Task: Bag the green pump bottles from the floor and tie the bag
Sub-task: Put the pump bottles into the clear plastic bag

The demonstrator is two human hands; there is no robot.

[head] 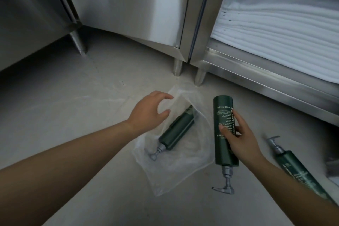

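While the steel cabinets (128,5) and a shelf of folded white linen (284,29) fill the background, the work lies low on the grey floor (73,88), where a clear bag (183,170) is spread flat, probably so bottles can be slid in rather than dropped. One bagged bottle (177,130) lies inside it, pump toward the person. A third bottle (297,167) waits on the floor to the right, outside the bag. The held bottle (222,112) hangs just beside the bag, base pointing away, with the right hand (240,139) curled round its middle (a grip that should steer the base in first). The left hand (148,112) hovers at the bag's far edge, fingers curved and apart, gripping nothing I can make out — likely reaching to lift the mouth open.
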